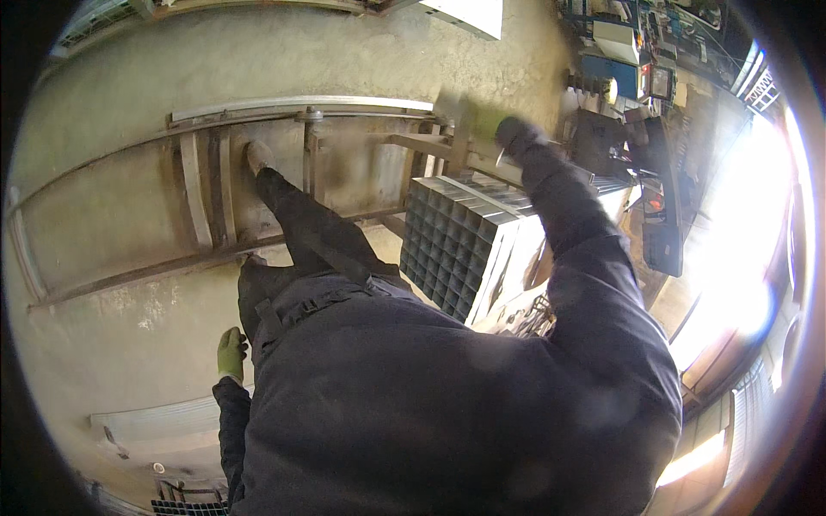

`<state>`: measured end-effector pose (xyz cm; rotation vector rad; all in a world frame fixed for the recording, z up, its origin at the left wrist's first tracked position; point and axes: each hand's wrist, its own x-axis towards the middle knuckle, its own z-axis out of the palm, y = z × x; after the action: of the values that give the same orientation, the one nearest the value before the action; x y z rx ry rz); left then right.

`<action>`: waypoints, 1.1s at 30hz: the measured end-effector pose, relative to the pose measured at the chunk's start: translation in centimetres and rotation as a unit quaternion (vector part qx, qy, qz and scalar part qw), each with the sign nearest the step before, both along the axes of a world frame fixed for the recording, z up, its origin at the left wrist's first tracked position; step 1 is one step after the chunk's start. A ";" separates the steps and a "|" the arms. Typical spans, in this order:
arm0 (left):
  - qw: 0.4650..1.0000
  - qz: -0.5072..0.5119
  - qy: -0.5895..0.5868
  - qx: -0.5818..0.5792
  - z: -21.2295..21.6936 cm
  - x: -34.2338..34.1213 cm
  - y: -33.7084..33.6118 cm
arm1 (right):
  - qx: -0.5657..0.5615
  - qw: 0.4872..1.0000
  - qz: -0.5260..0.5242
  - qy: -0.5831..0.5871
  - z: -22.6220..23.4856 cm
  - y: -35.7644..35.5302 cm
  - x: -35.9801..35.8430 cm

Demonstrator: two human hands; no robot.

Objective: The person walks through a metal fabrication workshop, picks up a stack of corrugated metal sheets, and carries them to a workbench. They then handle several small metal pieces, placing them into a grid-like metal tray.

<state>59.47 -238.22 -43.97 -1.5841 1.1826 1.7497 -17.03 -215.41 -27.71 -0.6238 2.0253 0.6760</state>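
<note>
My left hand (231, 353), in a green glove with dark fingers, hangs low beside my hip. Its fingers are loosely bent, and nothing shows in it. My right arm reaches forward and to the right. The gloved right hand (508, 131) is smeared by motion near a blurred upright post (459, 133) of a metal frame, so I cannot make out its fingers or any contact. Below that arm lies a bundle of square metal tubes (452, 245), their open ends facing left, with a pale strap (486, 194) across the top.
A low rusty metal frame (129, 273) with crossbars runs along the concrete floor, and one boot (258, 157) is between its rails. Farther right stand a cluttered workbench (615, 77) and dark equipment (598, 142). Metal sheets (163, 426) lie at the lower left. Bright light floods the right side.
</note>
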 end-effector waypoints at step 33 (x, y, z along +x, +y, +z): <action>0.990 0.131 -0.018 0.039 -2.0 1.5 -2.8 | 0.015 0.998 0.029 0.061 -1.2 11.2 -2.6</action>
<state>60.93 -240.98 -45.94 -1.7811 0.9085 1.8954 -19.62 -204.19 -28.92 -0.6404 2.1118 0.7948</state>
